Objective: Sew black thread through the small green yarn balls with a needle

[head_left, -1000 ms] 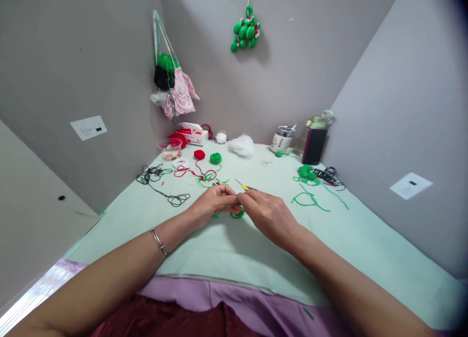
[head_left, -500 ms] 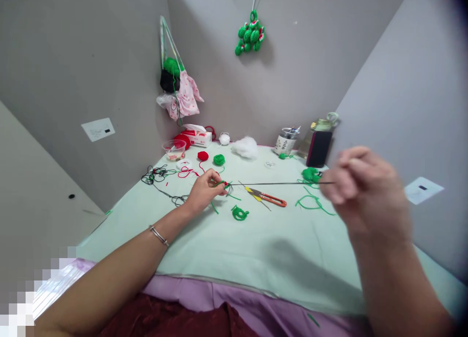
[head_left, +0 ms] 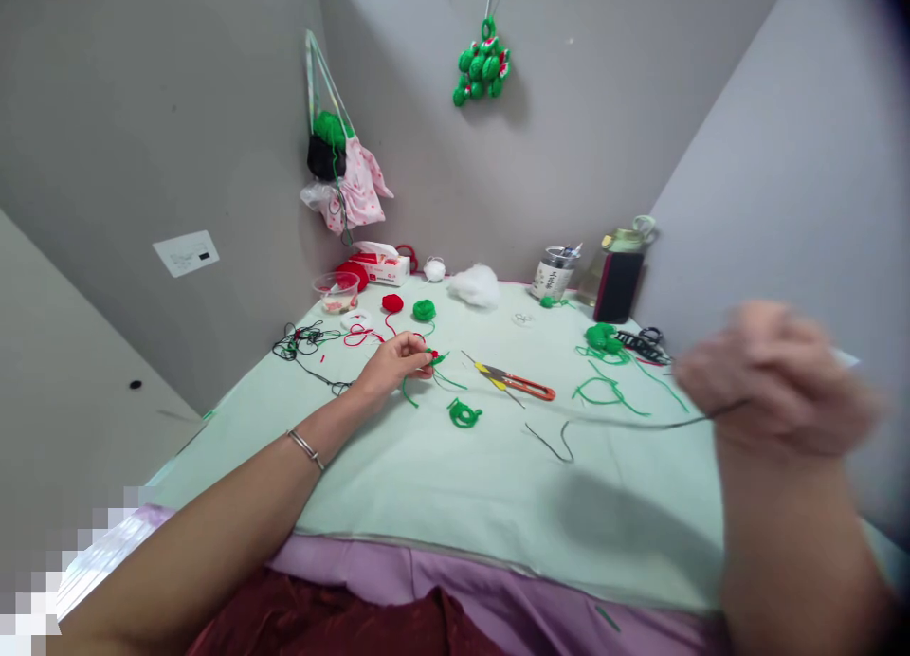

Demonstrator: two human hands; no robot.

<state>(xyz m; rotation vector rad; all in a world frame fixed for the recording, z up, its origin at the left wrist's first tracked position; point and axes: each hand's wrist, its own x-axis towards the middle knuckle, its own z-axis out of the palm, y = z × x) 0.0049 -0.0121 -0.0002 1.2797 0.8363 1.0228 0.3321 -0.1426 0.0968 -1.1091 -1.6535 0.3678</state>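
Between the thumb and fingers of my left hand point(head_left: 394, 360) is a small red and green crochet piece point(head_left: 435, 355), with green yarn tails hanging below it. Off to the right, my right hand point(head_left: 774, 381) is raised and blurred, closed on a dark strand of yarn point(head_left: 640, 426). This strand sags leftward above the table, and its loose kinked end is apart from the crochet piece. Orange-handled thread snips point(head_left: 522, 383) lie between my hands, crossed with a yellow-handled crochet hook point(head_left: 490, 372). Closer to me is a coiled green crochet piece point(head_left: 464, 413).
Tangled dark yarn point(head_left: 302, 341) lies at the left. Behind are a red yarn ball point(head_left: 392, 302), a green yarn ball point(head_left: 425, 310), white stuffing point(head_left: 475, 286) and a tissue box point(head_left: 382, 267). A phone point(head_left: 618, 288) leans on a bottle point(head_left: 629, 241); green strands point(head_left: 608, 391) lie before it.
The dark yarn was stretched straight from the crochet piece to my right hand; now it hangs slack, its left end free. My right hand has moved farther right.
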